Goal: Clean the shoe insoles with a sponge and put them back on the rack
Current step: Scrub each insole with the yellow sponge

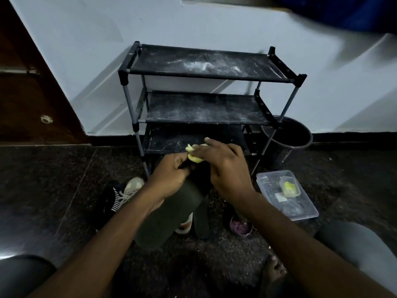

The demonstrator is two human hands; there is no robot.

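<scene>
Fingers [182, 166] of the left hand [169, 177] curl tight round the top end of a dark olive flexible shoe insole [167, 216]. The right hand [225, 166] bends its fingers [214, 145] over a crumpled yellow sponge [194, 159], holding it against that same tip. Just beyond both stands a black three-tier rack [126, 72] with dust-streaked fabric shelves, set against a pale bluish wall [64, 39]. A black round bucket [287, 134] sits right of the rack and a brown wooden door [32, 93] stands far left. Below the fingers, on the dark speckled stone floor [53, 190], lie a second dark insole [202, 220], a laced sneaker [129, 190], a small steel bowl [240, 227] and a clear plastic container [300, 211].
</scene>
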